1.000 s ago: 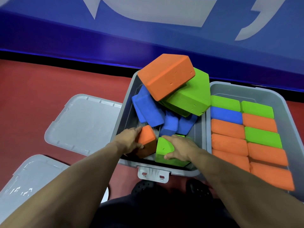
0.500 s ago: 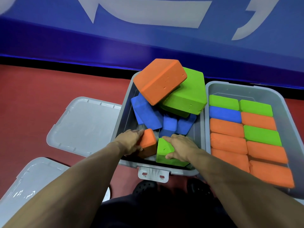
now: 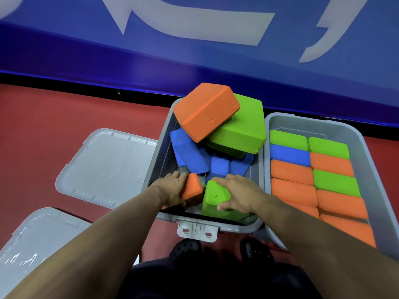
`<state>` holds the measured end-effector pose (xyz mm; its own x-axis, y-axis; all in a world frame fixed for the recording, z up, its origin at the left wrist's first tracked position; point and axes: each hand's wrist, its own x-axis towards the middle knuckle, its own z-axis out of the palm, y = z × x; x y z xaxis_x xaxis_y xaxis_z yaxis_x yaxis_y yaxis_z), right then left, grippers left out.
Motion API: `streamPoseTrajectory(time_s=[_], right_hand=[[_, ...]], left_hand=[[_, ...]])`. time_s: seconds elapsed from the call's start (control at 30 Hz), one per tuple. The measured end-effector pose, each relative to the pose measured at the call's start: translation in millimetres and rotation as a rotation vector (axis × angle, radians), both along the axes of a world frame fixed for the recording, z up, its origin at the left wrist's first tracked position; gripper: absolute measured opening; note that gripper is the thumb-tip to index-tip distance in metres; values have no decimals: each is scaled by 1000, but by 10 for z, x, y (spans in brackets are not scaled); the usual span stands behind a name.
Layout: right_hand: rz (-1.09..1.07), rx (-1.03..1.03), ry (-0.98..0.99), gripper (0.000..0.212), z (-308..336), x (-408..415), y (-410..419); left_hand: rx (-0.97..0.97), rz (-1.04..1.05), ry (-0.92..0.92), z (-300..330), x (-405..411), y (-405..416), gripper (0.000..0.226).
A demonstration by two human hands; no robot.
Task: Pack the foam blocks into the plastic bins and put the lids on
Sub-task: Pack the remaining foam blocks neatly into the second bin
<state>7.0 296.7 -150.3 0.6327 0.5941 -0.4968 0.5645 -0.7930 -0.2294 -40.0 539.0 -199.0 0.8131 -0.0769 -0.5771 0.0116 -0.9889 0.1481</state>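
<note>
On a matte red floor (image 3: 64, 126) bordered at the far side by a black strip and a glossy blue wall panel (image 3: 194, 61) with pale grey lettering, two translucent grey plastic lids lie flat at left: a near lid (image 3: 36, 244) at the lower corner and a far lid (image 3: 108, 167) with a ribbed rim just beside the middle bin (image 3: 164, 134). This rectangular grey bin, with a latch tab on its near edge, holds a loose jumble of porous foam blocks. The left hand (image 3: 172, 188) grips a small orange block (image 3: 193, 187) at the near left of the bin; the right hand (image 3: 239, 194) curls over a tilted green block (image 3: 212, 199) beside it. Behind them stand blue blocks (image 3: 190, 152), topped by a large pitted orange block (image 3: 205, 111) and a large green block (image 3: 241, 130) rising above the rim. Touching at right, a second bin (image 3: 367, 147) holds green, blue and orange blocks (image 3: 313, 182) packed flat in two neat columns. Black perforated clogs (image 3: 185, 248) show below.
</note>
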Motion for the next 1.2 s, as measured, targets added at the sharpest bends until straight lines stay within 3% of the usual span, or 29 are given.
streamPoseTrajectory(time_s=[0.13,0.3,0.43,0.53,0.67,0.8,1.2], right_hand=[[14,22,-52,98,187,64,37],[-9,33,-55,98,187,8,-14],[-67,78,-29,98,267,80,-118],[-101,134,-53,99,484,246,-164],[-65,125,-67,100,608,261,-126],[1,88,-63,100,536,156,-19],[-106,81,58,97,-18,20,20]], left_hand=[[50,6,25,36,11,-87,97],[100,40,47,-55,-74,-201,116],[71,34,28,-63,-52,-145,104],[98,-86,37,-32,-66,-85,96],[99,-129,55,36,-32,-87,98],[65,-87,39,76,13,-70,105],[77,-127,59,93,-21,-110,97]])
